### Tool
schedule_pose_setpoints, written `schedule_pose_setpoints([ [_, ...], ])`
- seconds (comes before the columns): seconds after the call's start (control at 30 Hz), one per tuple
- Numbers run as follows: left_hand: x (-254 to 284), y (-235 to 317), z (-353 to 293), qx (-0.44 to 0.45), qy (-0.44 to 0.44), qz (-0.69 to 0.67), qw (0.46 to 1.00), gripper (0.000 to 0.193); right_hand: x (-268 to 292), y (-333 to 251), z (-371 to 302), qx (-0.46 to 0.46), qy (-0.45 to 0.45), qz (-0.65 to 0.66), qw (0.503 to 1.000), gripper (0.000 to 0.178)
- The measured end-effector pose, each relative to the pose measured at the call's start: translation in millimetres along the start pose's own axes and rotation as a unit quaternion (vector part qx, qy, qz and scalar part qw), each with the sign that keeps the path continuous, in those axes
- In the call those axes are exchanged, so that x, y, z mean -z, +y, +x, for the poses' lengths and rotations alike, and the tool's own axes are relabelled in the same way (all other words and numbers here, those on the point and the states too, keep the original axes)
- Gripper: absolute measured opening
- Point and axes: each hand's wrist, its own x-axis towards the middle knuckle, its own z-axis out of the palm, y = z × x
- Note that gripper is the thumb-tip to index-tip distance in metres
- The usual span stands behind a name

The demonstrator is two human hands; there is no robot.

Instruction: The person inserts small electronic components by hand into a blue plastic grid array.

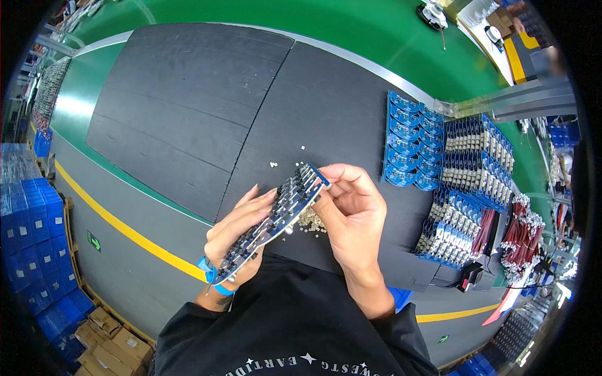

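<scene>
A blue circuit board panel (290, 203) with rows of dark and pale components is held up, tilted, in front of my body. My left hand (241, 229) supports it from the left, fingers along its face and palm toward its lower end. At its upper right corner, my right hand (348, 210) pinches the edge between thumb and fingers. Whether a small part is also in that pinch cannot be made out. Below the panel, partly hidden by it, lies a pile of small cream-coloured connectors (311, 220). A few loose ones (273, 164) are scattered on the black mat. A blue band circles my left wrist.
The black mat (188, 94) covers the table. At the right stand flat blue board panels (411, 141), stacked populated boards (478, 160) and bundles of dark red wires (522, 235). A small black device (470, 276) sits near the table's edge. Blue bins (34, 232) are stacked left.
</scene>
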Motion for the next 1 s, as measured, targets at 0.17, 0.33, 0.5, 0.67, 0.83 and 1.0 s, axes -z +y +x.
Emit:
schedule_pose_setpoints([
  [0.17,-1.3,-2.6,-0.7,-0.002,0.001,-0.004,1.000,0.017,1.9,2.5,-1.6,0.003,0.004,0.005,1.000,0.023],
  [0.33,0.9,-4.4,-2.4,0.002,-0.002,-0.010,1.000,0.018,3.4,1.8,-3.3,-0.014,-0.006,-0.009,1.000,0.021],
  [0.5,0.1,2.5,-0.3,0.055,0.021,0.042,0.997,0.016,3.1,-1.4,-4.7,-0.020,-0.014,0.003,1.000,0.022],
  [0.67,-0.3,-4.7,-0.3,-0.006,-0.009,0.011,1.000,0.019,-5.0,-8.4,-6.2,0.002,-0.014,0.042,0.999,0.025],
  [0.83,5.1,-8.0,-3.8,-0.003,-0.034,-0.018,0.999,0.027,-2.4,-7.9,-8.2,-0.020,-0.020,0.048,0.998,0.025],
  [1.0,5.7,-9.2,-5.6,-0.005,-0.028,-0.012,1.000,0.025,-1.2,-9.2,-7.9,-0.019,-0.017,0.021,0.999,0.026],
])
